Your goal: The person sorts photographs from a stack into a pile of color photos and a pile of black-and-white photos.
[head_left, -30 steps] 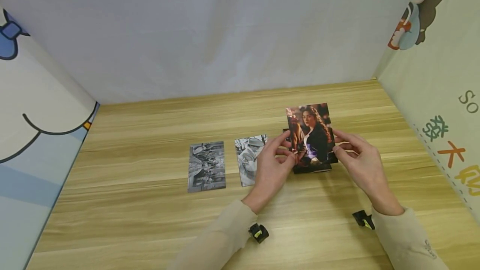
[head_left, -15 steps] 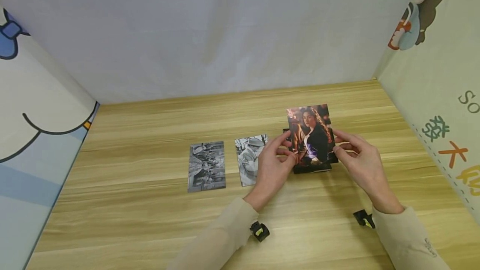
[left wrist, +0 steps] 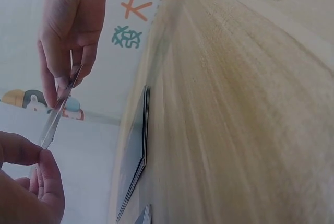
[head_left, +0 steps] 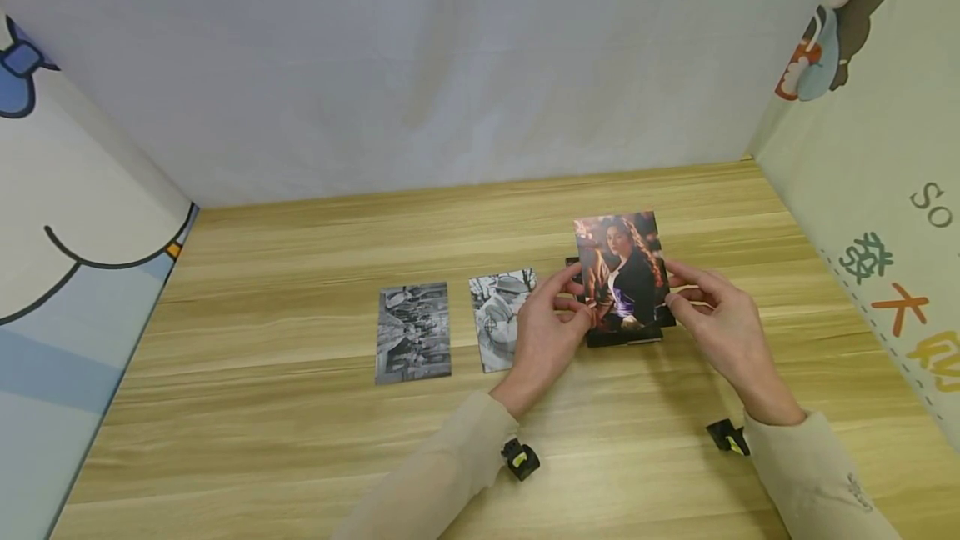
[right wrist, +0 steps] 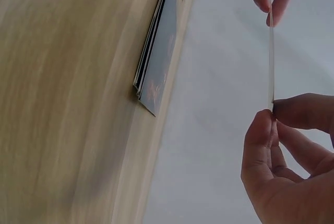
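Note:
A colour photo card (head_left: 628, 277) of a long-haired person in a dark jacket is held between both hands. My left hand (head_left: 546, 330) pinches its left edge between thumb and fingers. On the opposite edge, my right hand (head_left: 718, 327) pinches it the same way. Both wrist views show the card (right wrist: 271, 62) raised clear of the table. Beneath it lies a stack of cards (left wrist: 138, 153), mostly hidden in the head view, where dark edges show. Left of the hands lies a black-and-white photo card (head_left: 495, 319), partly covered by my left hand.
Farther left, a second grey photo card (head_left: 413, 333) lies flat on the wooden table (head_left: 262, 407). A pale curtain (head_left: 450, 65) stands along the back edge, and a printed panel (head_left: 862, 190) borders the right side. Black wrist devices (head_left: 521, 459) sit at the cuffs.
The held card's top edge has dropped slightly and more glare shows on its face. Both hands keep their grip and stay almost in place; the cards on the table have not moved.

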Demonstrator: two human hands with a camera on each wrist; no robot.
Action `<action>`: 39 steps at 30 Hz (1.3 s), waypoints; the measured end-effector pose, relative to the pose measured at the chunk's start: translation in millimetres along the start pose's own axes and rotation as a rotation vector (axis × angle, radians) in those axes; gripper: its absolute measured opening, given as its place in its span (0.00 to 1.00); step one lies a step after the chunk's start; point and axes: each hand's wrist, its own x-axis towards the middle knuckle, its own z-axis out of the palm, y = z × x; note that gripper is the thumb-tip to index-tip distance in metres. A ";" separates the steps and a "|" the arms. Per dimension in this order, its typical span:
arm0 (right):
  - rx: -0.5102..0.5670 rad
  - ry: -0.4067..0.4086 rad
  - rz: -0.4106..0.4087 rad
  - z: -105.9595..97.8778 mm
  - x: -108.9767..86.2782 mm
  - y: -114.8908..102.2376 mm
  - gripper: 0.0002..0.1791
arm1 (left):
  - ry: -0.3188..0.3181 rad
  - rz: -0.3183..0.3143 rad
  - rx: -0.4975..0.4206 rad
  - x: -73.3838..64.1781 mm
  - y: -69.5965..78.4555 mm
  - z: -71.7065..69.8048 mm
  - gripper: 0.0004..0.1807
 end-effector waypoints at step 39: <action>-0.022 -0.058 0.025 -1.4 7.3 13.7 0.25 | -0.027 -0.067 0.036 7.8 -8.9 6.0 0.35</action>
